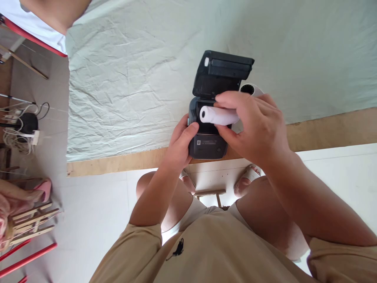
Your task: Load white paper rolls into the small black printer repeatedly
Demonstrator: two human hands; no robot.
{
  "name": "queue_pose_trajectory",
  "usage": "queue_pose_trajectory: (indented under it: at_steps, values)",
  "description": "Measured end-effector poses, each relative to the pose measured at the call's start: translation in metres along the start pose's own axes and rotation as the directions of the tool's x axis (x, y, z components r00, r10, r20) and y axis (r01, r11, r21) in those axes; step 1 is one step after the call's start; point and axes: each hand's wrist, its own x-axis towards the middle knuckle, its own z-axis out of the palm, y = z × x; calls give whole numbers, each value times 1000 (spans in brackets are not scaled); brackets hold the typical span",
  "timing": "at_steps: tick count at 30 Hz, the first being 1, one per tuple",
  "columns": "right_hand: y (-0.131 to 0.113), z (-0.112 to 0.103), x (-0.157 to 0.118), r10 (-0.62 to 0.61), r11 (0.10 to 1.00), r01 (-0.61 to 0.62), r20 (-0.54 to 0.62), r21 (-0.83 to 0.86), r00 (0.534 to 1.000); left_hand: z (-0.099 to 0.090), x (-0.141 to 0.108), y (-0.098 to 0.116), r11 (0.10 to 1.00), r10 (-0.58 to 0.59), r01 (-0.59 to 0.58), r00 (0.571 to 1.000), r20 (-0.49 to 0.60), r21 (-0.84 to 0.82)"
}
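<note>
A small black label printer (208,147) sits at the table's near edge with its lid (222,72) swung up. My left hand (181,139) is closed around the printer's left side, the thumb on its rim. Between the thumb and fingers of my right hand (259,122) is a white paper roll (219,116), tilted over the printer's open bay. The dark hole in the roll's end faces left. Just behind my right hand a second white roll (255,91) with a dark core shows, partly hidden by the hand.
A pale green wrinkled cloth (126,86) covers the table, whose wooden edge (118,167) runs along the front. Another person's arm (59,15) reaches in at the top left. On the floor at left lie tangled cables (22,129) and a wooden stool (33,224).
</note>
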Motion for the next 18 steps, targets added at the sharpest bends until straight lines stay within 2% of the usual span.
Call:
queue_pose_trajectory:
  at_steps: [2,5,6,8,10,11,14,16,18]
  values:
    - [5,6,-3,34,999,-35,30,23,999,-1,0,-1,1000,-22,21,999,28,12]
    - [7,8,-6,-23,995,26,-27,99,999,-1,1,-2,1000,-3,3,999,32,2]
    - [4,7,-6,-39,992,43,-41,115,998,-2,1,-2,1000,20,-19,999,27,-5]
    - [-2,3,-6,-51,989,50,5,140,999,-3,0,-2,998,64,-64,998,22,3]
    - [-5,-3,-3,-72,973,61,44,223,996,-4,-1,-2,996,72,-73,997,21,48]
    - [-5,-6,-1,-63,962,55,23,266,998,-5,-2,-2,995,62,-64,998,23,72]
    - [7,-11,8,43,971,-24,-75,240,996,-8,-2,-5,993,52,-56,998,33,100]
    - [15,-13,11,124,979,-115,-44,169,991,-10,-1,-8,993,72,-75,997,38,91]
    - [20,-19,10,197,960,-180,-61,216,979,-13,1,-12,992,92,-94,995,30,87]
